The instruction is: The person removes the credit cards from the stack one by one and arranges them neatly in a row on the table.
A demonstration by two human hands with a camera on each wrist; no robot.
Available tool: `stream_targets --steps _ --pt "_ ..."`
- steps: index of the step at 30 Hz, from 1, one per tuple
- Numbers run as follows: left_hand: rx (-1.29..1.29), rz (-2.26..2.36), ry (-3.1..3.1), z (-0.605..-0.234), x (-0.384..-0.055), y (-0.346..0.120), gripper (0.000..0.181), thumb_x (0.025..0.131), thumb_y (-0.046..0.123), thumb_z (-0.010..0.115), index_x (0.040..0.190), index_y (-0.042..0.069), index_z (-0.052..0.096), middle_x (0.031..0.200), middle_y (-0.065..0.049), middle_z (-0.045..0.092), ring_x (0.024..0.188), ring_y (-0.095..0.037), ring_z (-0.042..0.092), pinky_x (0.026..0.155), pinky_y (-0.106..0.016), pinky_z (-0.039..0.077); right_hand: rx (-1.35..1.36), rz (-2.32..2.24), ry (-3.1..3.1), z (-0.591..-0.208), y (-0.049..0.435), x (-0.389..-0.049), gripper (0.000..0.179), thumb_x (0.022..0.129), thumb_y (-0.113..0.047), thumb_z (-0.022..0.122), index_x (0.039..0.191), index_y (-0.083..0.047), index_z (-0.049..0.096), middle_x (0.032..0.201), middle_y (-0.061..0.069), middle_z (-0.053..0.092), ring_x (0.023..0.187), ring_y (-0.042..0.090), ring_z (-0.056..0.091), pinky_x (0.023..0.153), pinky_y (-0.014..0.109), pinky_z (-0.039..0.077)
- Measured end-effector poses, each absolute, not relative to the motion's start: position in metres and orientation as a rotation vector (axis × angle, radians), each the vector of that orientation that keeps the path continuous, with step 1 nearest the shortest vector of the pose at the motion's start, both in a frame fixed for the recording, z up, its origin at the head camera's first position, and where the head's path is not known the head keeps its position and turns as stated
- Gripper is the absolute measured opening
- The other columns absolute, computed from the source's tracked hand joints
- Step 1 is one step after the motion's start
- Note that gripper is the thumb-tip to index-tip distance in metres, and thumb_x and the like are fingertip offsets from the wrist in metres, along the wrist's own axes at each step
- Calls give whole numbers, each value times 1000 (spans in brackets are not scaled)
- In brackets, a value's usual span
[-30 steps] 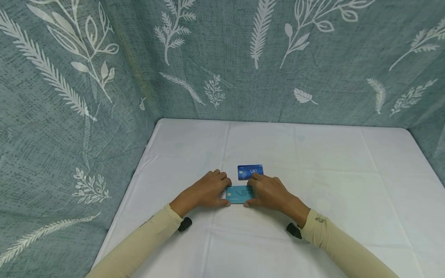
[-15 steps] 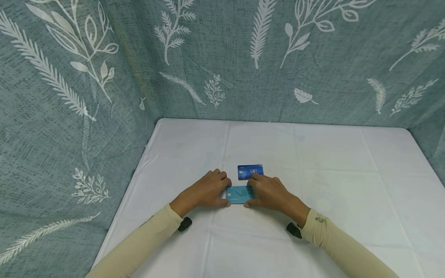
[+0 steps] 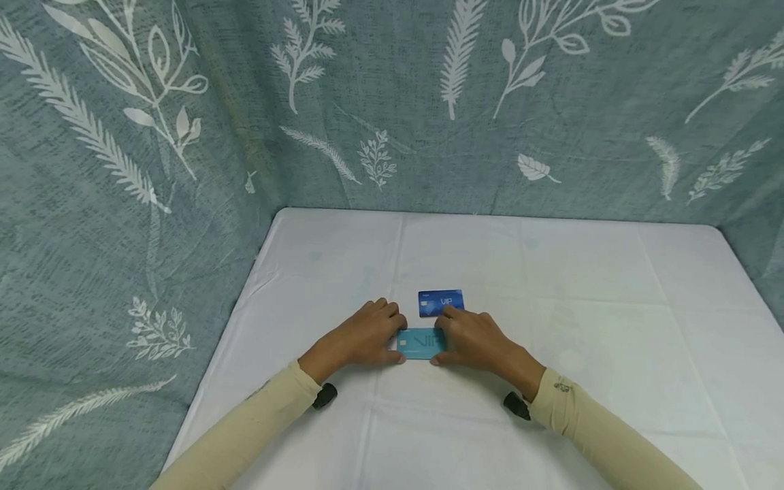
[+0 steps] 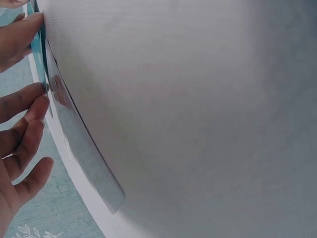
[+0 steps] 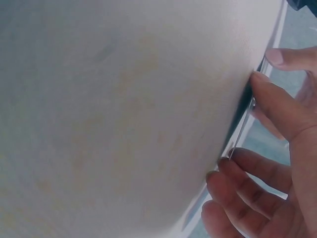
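A teal card [image 3: 419, 344] with a chip and "VIP" lettering lies between both hands. My left hand [image 3: 369, 333] grips its left end, thumb at the near edge and fingers at the far edge. The right hand [image 3: 476, 340] grips the right end the same way, covering that part of the card. Just beyond lies a blue VIP card [image 3: 437, 301], flat on the table; the right hand's fingers overlap its lower right corner. In the left wrist view the blue card [image 4: 94, 153] looks glossy, and the teal card [image 4: 37, 57] sits between thumb and fingers.
A white cloth covers the table [image 3: 588, 327]. A grey-green leaf-patterned curtain [image 3: 416, 82] hangs behind it and along the left. Dark wrist devices [image 3: 326, 395] sit under the cuffs of beige sleeves [image 3: 251, 425].
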State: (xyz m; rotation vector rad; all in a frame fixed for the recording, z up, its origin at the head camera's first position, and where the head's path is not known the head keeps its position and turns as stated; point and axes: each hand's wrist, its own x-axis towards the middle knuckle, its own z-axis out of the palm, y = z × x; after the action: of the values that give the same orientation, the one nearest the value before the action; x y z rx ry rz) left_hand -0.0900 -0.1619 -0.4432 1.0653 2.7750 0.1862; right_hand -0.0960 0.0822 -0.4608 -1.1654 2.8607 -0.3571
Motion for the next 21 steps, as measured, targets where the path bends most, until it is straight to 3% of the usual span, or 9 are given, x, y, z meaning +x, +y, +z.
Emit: stream_targets --steps 21 --pt "1068 177 2789 -444 -90 -163 52 83 48 78 118 11 67 105 -2 61 92 -16 49 86 -35 44 -1154 -349 2847 -460 81 -98 61 72 -53 86 110 -7 73 98 2 65 75 9 57 59 24 50"
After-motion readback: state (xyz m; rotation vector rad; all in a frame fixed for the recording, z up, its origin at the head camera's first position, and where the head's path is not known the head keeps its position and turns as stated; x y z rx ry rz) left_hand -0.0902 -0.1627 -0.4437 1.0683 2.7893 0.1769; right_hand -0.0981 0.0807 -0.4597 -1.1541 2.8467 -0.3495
